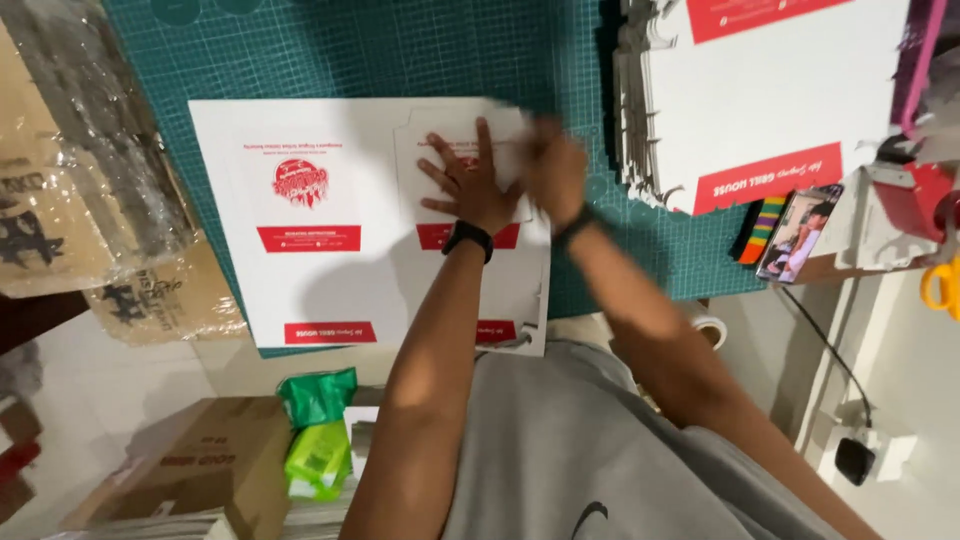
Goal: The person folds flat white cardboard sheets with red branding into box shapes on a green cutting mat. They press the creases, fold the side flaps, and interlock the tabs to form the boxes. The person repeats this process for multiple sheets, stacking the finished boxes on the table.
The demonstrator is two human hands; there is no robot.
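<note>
A flat white die-cut cardboard box blank (330,215) with red printed panels lies on a green cutting mat (400,50). My left hand (468,182) rests flat on the blank's right part, fingers spread, a black band on the wrist. My right hand (553,170) is beside it at the blank's right edge, blurred by motion, fingers curled on a white flap of the blank. A dark band sits on that wrist too.
A thick stack of the same white blanks (770,90) sits at the mat's upper right. Plastic-wrapped brown cartons (90,190) lie left. A phone (800,232), tape dispenser (915,195), tape roll (712,330), green packets (318,430) and a cardboard box (190,465) are nearby.
</note>
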